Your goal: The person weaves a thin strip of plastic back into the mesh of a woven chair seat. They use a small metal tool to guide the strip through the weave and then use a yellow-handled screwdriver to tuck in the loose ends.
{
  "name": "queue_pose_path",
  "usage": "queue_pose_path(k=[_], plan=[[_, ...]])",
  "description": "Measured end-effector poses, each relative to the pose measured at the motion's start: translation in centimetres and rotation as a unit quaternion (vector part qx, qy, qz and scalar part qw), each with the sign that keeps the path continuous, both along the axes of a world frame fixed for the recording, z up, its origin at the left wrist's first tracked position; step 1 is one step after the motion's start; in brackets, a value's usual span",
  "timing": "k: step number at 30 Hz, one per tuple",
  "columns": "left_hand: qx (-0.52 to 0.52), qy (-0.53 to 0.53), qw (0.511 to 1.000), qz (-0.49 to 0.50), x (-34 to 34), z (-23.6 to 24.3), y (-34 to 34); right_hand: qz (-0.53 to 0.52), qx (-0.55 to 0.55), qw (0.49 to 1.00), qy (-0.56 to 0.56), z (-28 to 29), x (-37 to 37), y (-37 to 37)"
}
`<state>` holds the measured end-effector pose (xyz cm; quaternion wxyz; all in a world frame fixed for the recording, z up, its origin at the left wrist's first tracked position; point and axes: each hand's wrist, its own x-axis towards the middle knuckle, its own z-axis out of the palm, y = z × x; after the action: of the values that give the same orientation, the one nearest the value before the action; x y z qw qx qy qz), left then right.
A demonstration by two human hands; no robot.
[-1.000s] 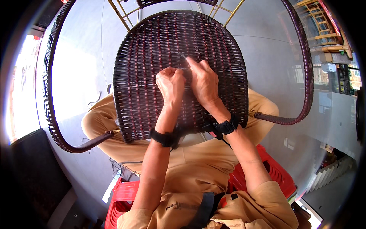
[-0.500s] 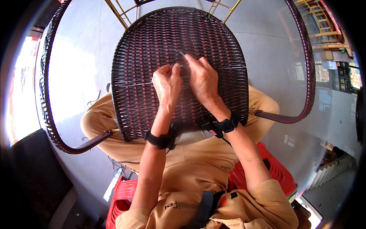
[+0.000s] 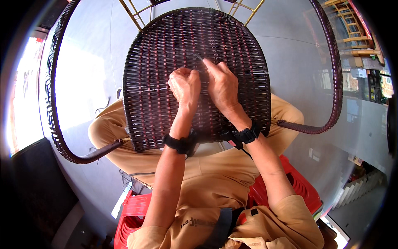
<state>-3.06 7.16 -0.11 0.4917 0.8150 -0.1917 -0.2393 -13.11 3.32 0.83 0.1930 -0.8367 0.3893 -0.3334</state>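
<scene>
A dark brown and red woven chair seat [image 3: 157,50] with a rounded far edge rests over my bent legs. My left hand [image 3: 185,85] is closed in a pinch on its middle, on something too small to make out, perhaps hidden strand. My right hand [image 3: 222,86], just beside it, is closed around a thin, pale pointed tool [image 3: 200,58] that reaches forward over the weave from near my index finger. Both wrists wear black straps. Woven arm loops [image 3: 335,74] curve out at either side of the seat, and thin gold metal bars [image 3: 256,12] show beyond it.
I sit on red plastic stools [image 3: 134,207] above a grey floor [image 3: 95,50]. A dark panel [image 3: 39,186] lies at the lower left, a bright opening at the far left. Stacked wooden frames [image 3: 350,25] and small items stand at the right. A cable runs by my left leg.
My left hand shifted left about half a second ago and is now back to the right and slightly higher. My right hand and the tool tip moved slightly upward. The grips look alike.
</scene>
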Motion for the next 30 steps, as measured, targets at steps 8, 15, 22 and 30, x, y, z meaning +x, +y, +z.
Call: queue_pose_path(k=[8, 15, 22, 30], plan=[[0.004, -0.013, 1.0, -0.008, -0.3, 0.3, -0.4, -0.002, -0.002, 1.0, -0.007, -0.3, -0.1, 0.0], [0.005, -0.03, 0.997, -0.071, 0.6, 0.5, 0.2, -0.003, 0.0, 1.0, 0.001, -0.2, -0.1, 0.1], [-0.098, -0.118, 0.986, -0.059, 1.4, 1.0, -0.2, 0.001, 0.0, 1.0, 0.008, -0.1, -0.1, 0.0], [-0.069, -0.203, 0.973, -0.089, 1.4, 0.1, 0.0, -0.01, 0.032, 0.998, 0.044, 1.3, 0.1, -0.3]])
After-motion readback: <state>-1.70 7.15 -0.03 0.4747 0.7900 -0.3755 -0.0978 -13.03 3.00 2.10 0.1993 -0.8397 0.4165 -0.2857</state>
